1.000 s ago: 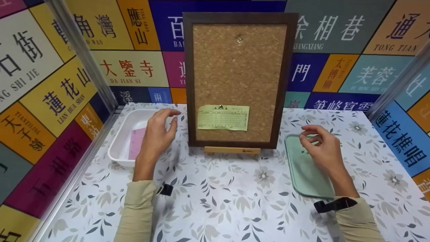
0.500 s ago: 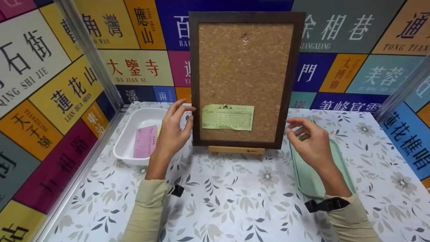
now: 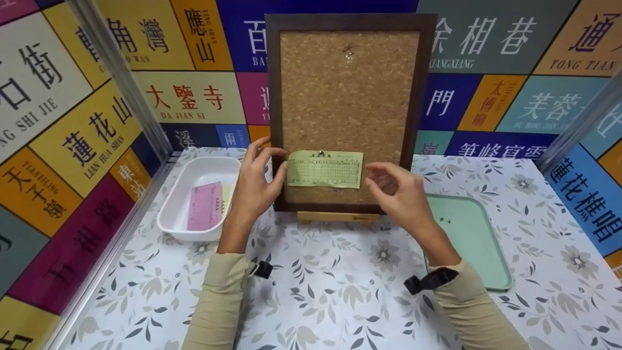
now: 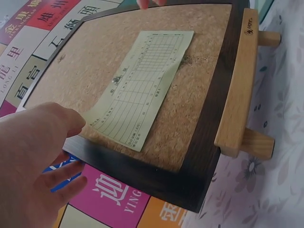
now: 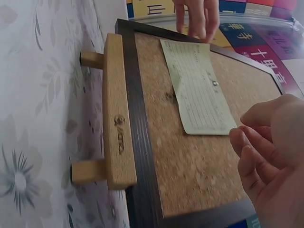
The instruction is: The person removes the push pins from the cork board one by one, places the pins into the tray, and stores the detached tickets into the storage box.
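Green slip (image 3: 316, 174) held by one pin (image 3: 321, 153), low on a cork board (image 3: 347, 97).
On the left hand (image 3: 254, 184), fingers are loosely spread at the slip's corner; on the right hand (image 3: 404, 193), bunched, anything pinched cannot be told. The slip is best flattened lightly, without tugging at the pin.

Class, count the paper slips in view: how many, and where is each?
3 visible: a yellow-green slip pinned to the cork board; in the white tub, a pink slip and, at its edge, a yellow slip. More may be hidden beneath.
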`<state>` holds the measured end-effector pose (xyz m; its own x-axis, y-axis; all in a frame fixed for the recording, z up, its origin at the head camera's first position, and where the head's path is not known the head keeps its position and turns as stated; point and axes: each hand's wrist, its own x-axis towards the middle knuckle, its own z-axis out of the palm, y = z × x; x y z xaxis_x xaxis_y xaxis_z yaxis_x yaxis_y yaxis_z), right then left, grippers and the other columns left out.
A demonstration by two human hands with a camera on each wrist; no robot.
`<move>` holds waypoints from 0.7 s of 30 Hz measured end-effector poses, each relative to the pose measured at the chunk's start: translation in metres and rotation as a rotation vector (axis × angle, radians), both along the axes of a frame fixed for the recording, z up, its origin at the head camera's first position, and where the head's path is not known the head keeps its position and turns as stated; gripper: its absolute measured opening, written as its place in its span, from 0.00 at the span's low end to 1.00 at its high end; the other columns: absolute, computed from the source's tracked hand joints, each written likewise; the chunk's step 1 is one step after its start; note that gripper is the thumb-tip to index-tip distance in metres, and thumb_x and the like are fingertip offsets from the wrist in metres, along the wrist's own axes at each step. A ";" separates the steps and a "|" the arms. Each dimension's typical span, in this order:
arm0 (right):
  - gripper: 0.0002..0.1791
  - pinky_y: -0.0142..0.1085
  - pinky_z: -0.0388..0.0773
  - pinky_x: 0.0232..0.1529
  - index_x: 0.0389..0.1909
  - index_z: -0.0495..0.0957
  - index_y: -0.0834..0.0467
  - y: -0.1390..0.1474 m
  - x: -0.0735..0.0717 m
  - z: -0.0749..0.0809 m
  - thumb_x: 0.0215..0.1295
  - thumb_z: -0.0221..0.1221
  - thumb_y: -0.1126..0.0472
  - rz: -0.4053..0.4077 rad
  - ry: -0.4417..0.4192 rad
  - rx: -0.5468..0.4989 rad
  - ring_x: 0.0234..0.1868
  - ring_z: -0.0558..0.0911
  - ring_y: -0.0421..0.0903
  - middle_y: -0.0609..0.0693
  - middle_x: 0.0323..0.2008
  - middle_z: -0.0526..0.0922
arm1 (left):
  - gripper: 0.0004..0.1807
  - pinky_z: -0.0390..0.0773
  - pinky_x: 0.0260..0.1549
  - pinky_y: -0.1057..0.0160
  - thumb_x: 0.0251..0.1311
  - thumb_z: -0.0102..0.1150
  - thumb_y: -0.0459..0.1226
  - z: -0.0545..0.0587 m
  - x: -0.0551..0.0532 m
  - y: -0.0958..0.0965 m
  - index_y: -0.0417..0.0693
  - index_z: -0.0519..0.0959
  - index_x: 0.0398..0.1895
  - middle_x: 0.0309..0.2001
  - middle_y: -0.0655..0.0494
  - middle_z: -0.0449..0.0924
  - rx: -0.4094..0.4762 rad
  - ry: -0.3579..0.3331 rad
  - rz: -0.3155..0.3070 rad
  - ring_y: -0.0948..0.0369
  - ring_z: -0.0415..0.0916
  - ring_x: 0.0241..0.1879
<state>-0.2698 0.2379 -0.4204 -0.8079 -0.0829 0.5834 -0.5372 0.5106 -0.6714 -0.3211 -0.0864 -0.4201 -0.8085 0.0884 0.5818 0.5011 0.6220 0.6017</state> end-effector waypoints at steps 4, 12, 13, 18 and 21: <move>0.15 0.26 0.83 0.33 0.57 0.88 0.57 -0.013 -0.009 0.000 0.70 0.70 0.66 0.020 -0.013 0.023 0.33 0.88 0.42 0.48 0.40 0.92 | 0.10 0.82 0.65 0.50 0.75 0.65 0.43 0.000 -0.004 0.004 0.52 0.87 0.54 0.76 0.49 0.70 0.029 0.016 0.015 0.50 0.73 0.75; 0.15 0.28 0.80 0.32 0.58 0.88 0.54 -0.037 -0.026 -0.002 0.73 0.67 0.63 -0.005 -0.003 0.056 0.29 0.85 0.41 0.47 0.41 0.92 | 0.09 0.83 0.56 0.52 0.73 0.68 0.44 -0.003 -0.011 0.011 0.51 0.88 0.48 0.75 0.47 0.71 0.111 0.024 0.012 0.50 0.74 0.73; 0.15 0.29 0.81 0.32 0.58 0.88 0.54 -0.040 -0.028 -0.002 0.73 0.67 0.63 -0.005 -0.003 0.059 0.28 0.85 0.41 0.47 0.41 0.92 | 0.09 0.84 0.56 0.52 0.73 0.68 0.44 -0.004 -0.011 0.011 0.50 0.88 0.48 0.75 0.47 0.72 0.117 0.025 0.014 0.50 0.74 0.73; 0.16 0.32 0.82 0.34 0.58 0.88 0.54 -0.052 -0.037 -0.004 0.72 0.68 0.64 -0.001 0.005 0.063 0.29 0.85 0.41 0.48 0.42 0.91 | 0.08 0.84 0.54 0.51 0.72 0.69 0.43 -0.007 -0.012 0.011 0.49 0.88 0.45 0.74 0.46 0.73 0.129 0.027 0.020 0.48 0.78 0.68; 0.16 0.33 0.82 0.33 0.58 0.89 0.54 -0.057 -0.041 -0.004 0.71 0.68 0.65 -0.001 0.008 0.057 0.28 0.84 0.41 0.49 0.42 0.91 | 0.08 0.85 0.52 0.51 0.72 0.69 0.43 -0.008 -0.012 0.009 0.49 0.88 0.45 0.74 0.46 0.73 0.136 0.013 0.021 0.49 0.79 0.65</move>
